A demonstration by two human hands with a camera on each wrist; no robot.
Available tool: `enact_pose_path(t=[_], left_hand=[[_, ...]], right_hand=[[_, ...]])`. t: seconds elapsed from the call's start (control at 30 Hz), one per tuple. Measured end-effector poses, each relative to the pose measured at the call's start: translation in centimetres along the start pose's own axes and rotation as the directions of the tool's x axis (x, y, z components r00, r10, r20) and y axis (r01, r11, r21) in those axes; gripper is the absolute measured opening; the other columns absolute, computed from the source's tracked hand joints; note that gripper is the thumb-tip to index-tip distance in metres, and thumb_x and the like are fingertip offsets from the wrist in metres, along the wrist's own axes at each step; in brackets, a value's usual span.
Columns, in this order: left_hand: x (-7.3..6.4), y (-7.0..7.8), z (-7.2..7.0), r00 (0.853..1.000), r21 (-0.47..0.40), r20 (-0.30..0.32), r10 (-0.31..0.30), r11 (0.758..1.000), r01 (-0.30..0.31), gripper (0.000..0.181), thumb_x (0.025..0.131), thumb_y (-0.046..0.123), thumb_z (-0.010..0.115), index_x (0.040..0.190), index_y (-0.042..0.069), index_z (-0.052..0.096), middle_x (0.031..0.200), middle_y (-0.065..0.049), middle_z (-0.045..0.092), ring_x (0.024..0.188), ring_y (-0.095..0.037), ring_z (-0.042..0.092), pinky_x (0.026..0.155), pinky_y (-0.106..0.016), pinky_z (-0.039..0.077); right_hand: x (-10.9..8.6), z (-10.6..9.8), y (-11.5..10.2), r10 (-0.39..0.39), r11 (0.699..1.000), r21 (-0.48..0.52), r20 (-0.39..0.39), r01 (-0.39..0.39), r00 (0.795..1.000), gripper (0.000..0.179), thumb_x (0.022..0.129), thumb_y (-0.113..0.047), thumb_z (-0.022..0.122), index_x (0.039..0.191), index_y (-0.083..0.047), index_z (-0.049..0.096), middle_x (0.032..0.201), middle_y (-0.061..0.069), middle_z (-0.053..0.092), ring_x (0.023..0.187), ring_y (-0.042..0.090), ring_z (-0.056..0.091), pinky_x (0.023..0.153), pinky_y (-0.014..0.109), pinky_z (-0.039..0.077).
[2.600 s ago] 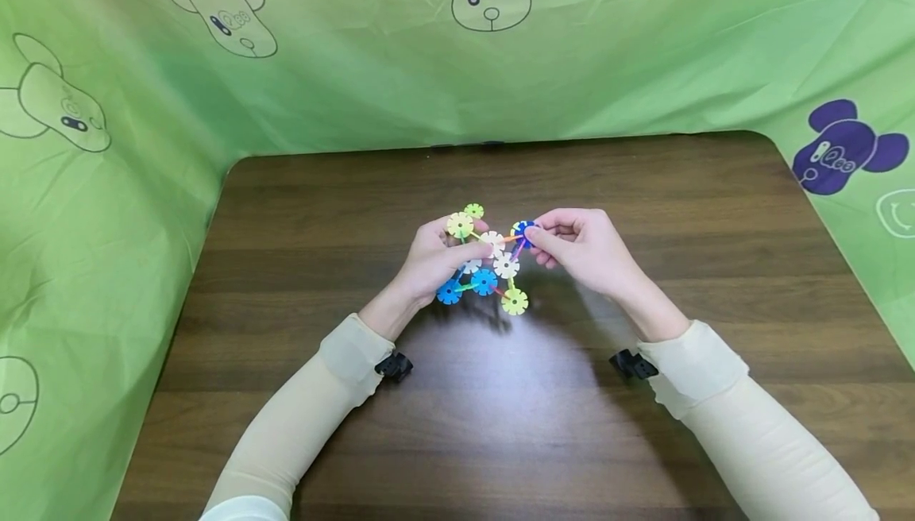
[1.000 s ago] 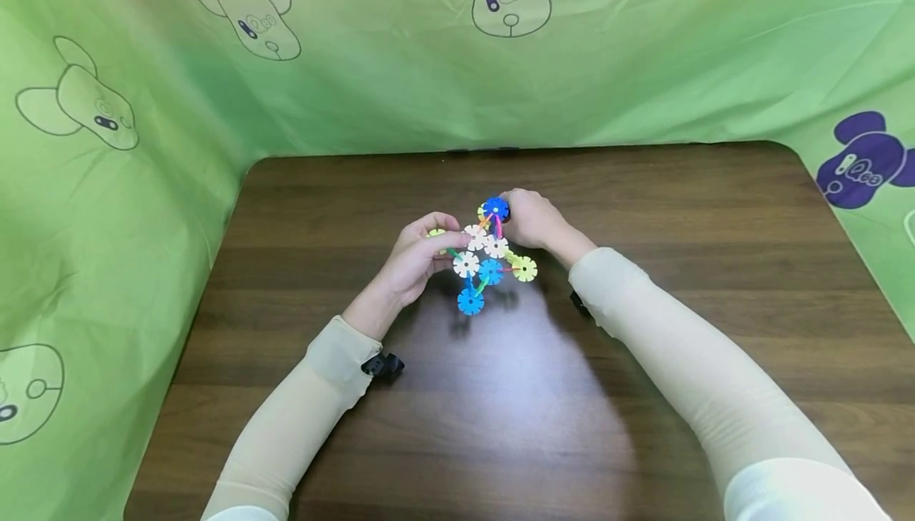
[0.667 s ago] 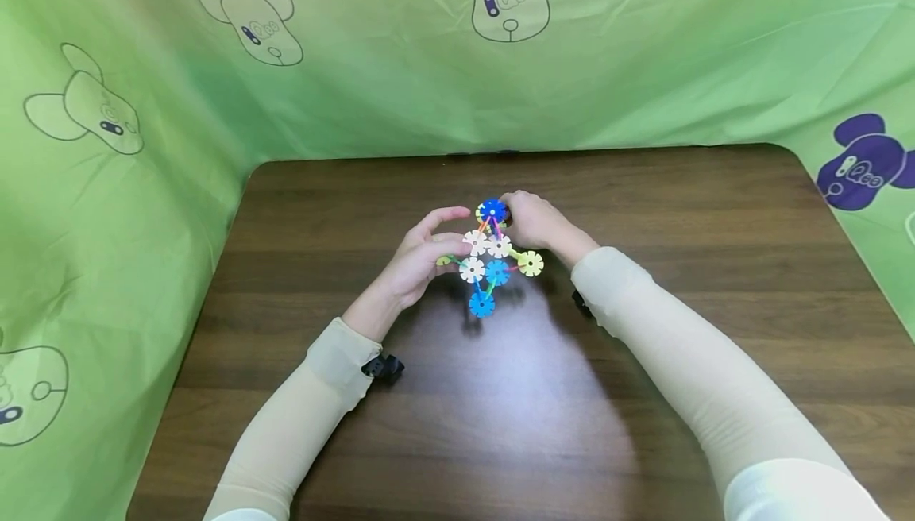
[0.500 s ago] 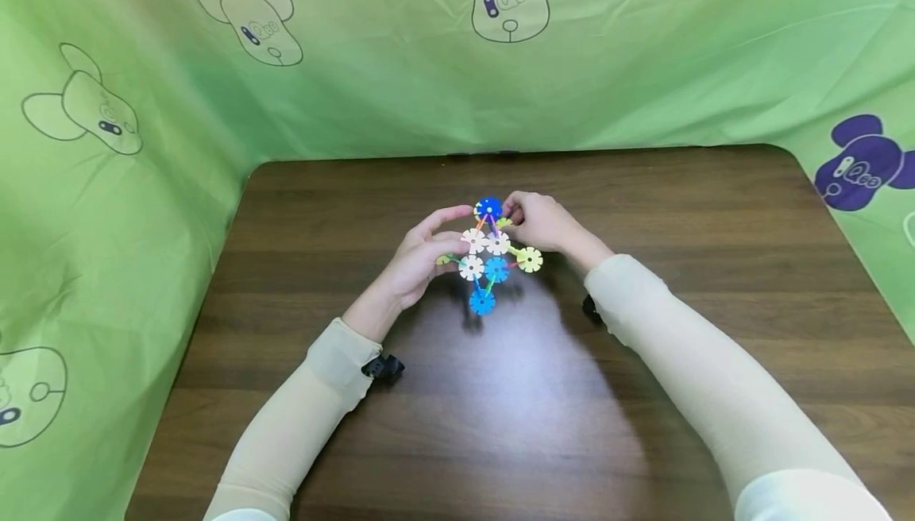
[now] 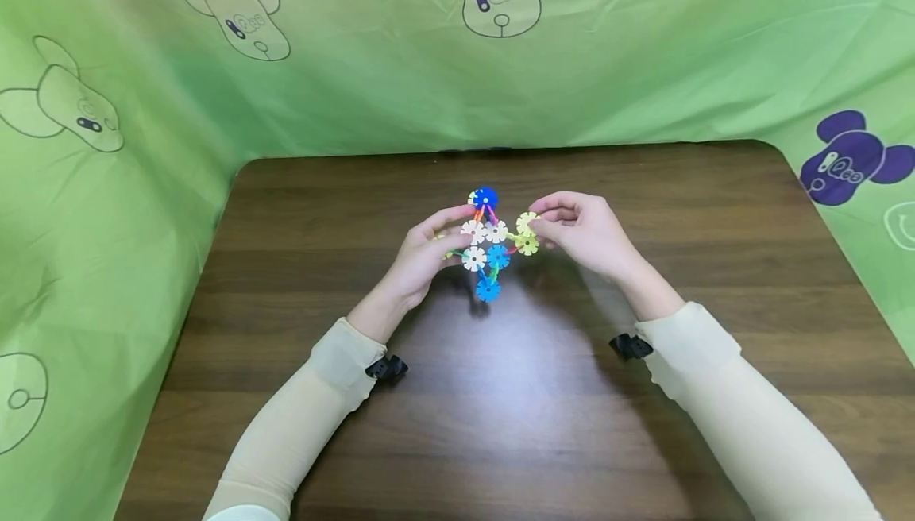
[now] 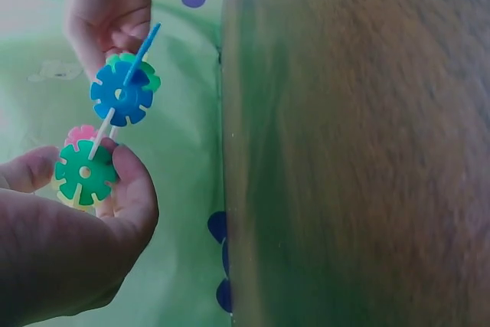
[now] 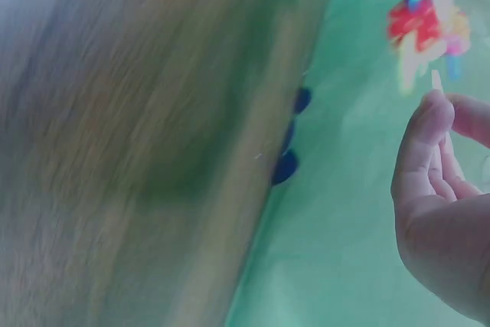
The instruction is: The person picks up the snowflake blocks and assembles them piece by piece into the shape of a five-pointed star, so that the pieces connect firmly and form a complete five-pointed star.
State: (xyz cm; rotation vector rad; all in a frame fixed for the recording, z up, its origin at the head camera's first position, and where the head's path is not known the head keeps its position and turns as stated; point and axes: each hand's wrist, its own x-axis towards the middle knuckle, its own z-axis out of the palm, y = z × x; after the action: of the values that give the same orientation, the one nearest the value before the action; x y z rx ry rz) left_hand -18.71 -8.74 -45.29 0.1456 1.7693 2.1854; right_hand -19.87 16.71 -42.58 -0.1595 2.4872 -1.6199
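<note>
Right hand (image 5: pixel 582 233) shifted to toy (image 5: pixel 490 243) right side; left hand (image 5: pixel 422 255) opposite.

Your work surface: dark brown wood-grain table (image 5: pixel 715 283), rounded far corners (near edge out of view). Green cartoon-print cloth (image 5: pixel 343 84) hangs at its back and sides. Bright glare patch at your table's centre.

Both forearms angle inward over the middle, left hand (image 5: pixel 422 255) and right hand (image 5: pixel 582 231) with fingers curled, pinching.
</note>
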Motion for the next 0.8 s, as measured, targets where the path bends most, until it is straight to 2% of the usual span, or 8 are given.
enact_pose_path(t=[0.13, 0.3, 0.53, 0.67, 0.8], left_hand=[[-0.1, -0.2, 0.5, 1.000, -0.003, -0.004, 0.020, 1.000, -0.020, 0.045, 0.098, -0.001, 0.063, 0.143, 0.004, 0.060, 0.112, -0.007, 0.068, 0.091, -0.014, 0.064, 0.081, -0.032, 0.053], [-0.2, -0.6, 0.8, 0.999, 0.036, -0.007, 0.034, 0.999, -0.034, 0.045, 0.099, 0.001, 0.065, 0.143, 0.007, 0.061, 0.110, -0.007, 0.067, 0.092, -0.013, 0.064, 0.085, -0.037, 0.053], [-0.2, -0.8, 1.1, 0.999, 0.072, 0.016, 0.046, 0.996, -0.047, 0.046, 0.099, 0.005, 0.066, 0.144, 0.011, 0.060, 0.116, -0.018, 0.062, 0.093, -0.015, 0.062, 0.089, -0.041, 0.053], [-0.2, -0.8, 1.2, 0.999, 0.087, 0.032, 0.035, 0.996, -0.037, 0.047, 0.099, 0.006, 0.066, 0.145, 0.013, 0.059, 0.114, -0.014, 0.063, 0.093, -0.016, 0.063, 0.090, -0.040, 0.054], [-0.2, -0.8, 1.3, 0.999, 0.103, 0.043, 0.017, 0.995, -0.021, 0.049, 0.099, 0.005, 0.066, 0.147, 0.013, 0.057, 0.111, -0.009, 0.064, 0.094, -0.016, 0.062, 0.096, -0.049, 0.052]], right_hand=[[-1.0, 0.6, -1.1, 0.015, 1.000, 0.004, 0.041, -0.015, 0.999, 0.029, 0.096, -0.014, 0.073, 0.120, 0.002, 0.068, 0.100, 0.016, 0.072, 0.084, 0.030, 0.072, 0.078, 0.035, 0.060], [-1.2, 1.0, -1.6, 0.025, 1.000, 0.009, 0.039, -0.025, 0.999, 0.028, 0.097, -0.010, 0.072, 0.120, 0.006, 0.067, 0.101, 0.020, 0.070, 0.083, 0.027, 0.072, 0.077, 0.033, 0.061], [-1.3, 1.0, -1.5, 0.027, 1.000, -0.002, 0.042, -0.027, 0.999, 0.030, 0.097, -0.010, 0.073, 0.122, 0.006, 0.067, 0.104, 0.021, 0.069, 0.085, 0.027, 0.073, 0.077, 0.032, 0.061], [-1.4, 0.9, -1.3, 0.028, 0.999, 0.029, 0.056, -0.029, 0.998, 0.032, 0.097, -0.009, 0.073, 0.123, 0.008, 0.066, 0.105, 0.021, 0.069, 0.084, 0.022, 0.072, 0.077, 0.031, 0.061], [-1.5, 0.8, -1.0, 0.018, 0.998, 0.053, 0.056, -0.020, 0.998, 0.031, 0.097, -0.008, 0.073, 0.123, 0.008, 0.066, 0.105, 0.022, 0.070, 0.082, 0.018, 0.072, 0.076, 0.031, 0.060]])
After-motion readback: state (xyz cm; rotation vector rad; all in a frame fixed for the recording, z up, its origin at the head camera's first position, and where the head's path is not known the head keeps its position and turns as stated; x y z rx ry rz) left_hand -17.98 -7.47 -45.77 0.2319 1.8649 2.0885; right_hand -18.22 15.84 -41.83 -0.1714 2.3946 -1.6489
